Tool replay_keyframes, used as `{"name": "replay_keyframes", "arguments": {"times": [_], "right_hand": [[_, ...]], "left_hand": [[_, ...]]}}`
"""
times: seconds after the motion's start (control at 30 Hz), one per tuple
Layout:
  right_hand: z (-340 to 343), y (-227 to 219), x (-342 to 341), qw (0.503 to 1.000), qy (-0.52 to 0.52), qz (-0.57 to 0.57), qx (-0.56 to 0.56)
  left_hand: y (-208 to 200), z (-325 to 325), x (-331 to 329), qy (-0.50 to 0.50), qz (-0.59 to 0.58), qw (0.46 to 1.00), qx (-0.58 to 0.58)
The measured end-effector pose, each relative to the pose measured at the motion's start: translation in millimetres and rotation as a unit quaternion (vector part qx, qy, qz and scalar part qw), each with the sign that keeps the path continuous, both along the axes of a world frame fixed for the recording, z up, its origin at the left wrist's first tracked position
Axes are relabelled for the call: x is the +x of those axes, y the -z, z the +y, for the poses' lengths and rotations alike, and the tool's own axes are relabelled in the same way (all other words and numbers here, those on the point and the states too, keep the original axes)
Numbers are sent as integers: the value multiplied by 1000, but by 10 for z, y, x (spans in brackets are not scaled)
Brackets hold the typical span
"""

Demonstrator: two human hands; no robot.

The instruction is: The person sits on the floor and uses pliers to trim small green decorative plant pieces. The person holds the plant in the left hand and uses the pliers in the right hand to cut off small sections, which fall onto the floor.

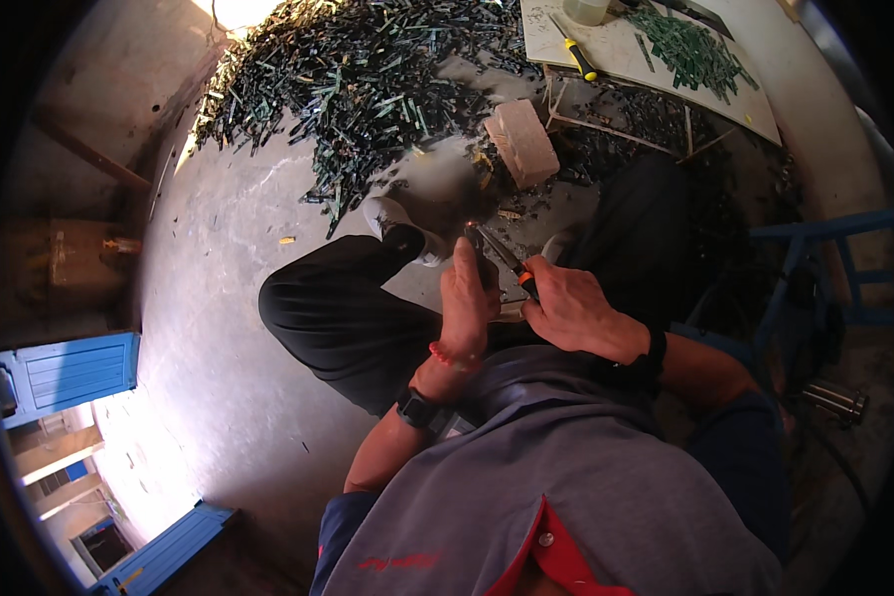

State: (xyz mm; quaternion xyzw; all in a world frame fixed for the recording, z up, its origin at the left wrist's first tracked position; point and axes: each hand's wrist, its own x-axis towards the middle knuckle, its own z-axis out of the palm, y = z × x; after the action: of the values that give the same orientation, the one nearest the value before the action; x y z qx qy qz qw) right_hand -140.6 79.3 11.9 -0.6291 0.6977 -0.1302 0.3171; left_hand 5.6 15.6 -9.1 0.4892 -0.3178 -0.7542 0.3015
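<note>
My right hand (578, 308) is closed around the black-and-orange handle of a slim metal-shafted tool (505, 255). The tool slants up and left, its tip close to the thumb of my left hand (464, 303). That left hand is closed with the thumb pointing forward. Something dark shows beside its thumb, but its kind is hidden by the fingers. A small coppery bright spot (470, 225) sits at the tool's tip. Both hands are held together in front of my body, between my bent legs.
A large heap of dark green and black strips (368, 89) covers the floor ahead. A pinkish block (522, 144) lies before me. At upper right, a low board (606, 60) bears a yellow-and-black screwdriver (579, 60), a cup (586, 10) and green strips (690, 50). Blue metal frame (834, 230) stands right.
</note>
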Motion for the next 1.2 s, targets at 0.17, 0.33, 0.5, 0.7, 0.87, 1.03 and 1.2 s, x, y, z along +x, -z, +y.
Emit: {"name": "replay_keyframes", "arguments": {"times": [0.17, 0.33, 0.5, 0.7, 0.87, 1.03, 1.2], "right_hand": [[13, 55, -12, 997, -9, 45, -64], [-37, 41, -29, 985, -16, 109, -130], [-73, 43, -35, 982, -18, 110, -152], [-100, 133, -24, 974, -16, 131, -186], [-112, 144, -40, 966, -22, 138, -217], [-126, 145, -36, 962, -26, 146, -228], [-143, 234, -41, 963, -19, 156, -217]], "left_hand": [[13, 2, -5, 3, -2, 1000, -2], [-7, 0, -15, -8, -2, 1000, 1], [18, 9, -62, -27, 7, 999, 15], [26, 28, -144, -43, 1, 999, -3], [-22, 17, -200, -50, -12, 999, 6], [23, 39, -243, -59, -17, 998, -13], [57, 34, -213, -50, -19, 999, 7]]}}
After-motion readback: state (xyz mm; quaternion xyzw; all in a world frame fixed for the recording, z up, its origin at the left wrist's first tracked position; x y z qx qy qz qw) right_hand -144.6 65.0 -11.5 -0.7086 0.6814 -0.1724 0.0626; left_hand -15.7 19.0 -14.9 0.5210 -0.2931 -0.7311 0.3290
